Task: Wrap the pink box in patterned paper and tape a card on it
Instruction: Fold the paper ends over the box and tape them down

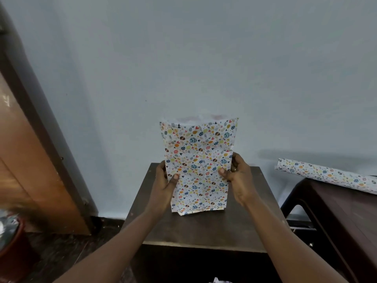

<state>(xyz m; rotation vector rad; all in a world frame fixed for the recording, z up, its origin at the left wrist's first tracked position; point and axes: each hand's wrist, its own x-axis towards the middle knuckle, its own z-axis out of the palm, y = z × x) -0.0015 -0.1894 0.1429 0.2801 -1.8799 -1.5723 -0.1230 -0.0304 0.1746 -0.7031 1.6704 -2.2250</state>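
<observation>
Centre of view: patterned paper (199, 152) sleeved round the pink box (188, 119), the latter hidden but for a faint pink tinge at the upper mouth. Stood on end on the dark tabletop (204, 229), long axis upright. Lower end touching the tabletop, its edge uneven; whether folded shut, not discernible. Upper end open, with the paper rising past the pink box as an unfolded collar.

Left grip (165, 182) curled round the left edge, thumb flat on the near face, fingers out of sight behind. Right grip (237, 176) mirrored on the right edge, thumb likewise on the near face, fingers wrapped round the side. Both set at about mid-height and level with each other, the pink box squarely between, neither nearer.

Open collar directly above both grips, apart from them along the long axis. Judged the end next to be closed, calling for either a slide upward or a tip of the pink box toward the body.

Roll of matching paper (326, 174) lying on a second table (346, 211) to the right, well apart. No card or tape in view.
</observation>
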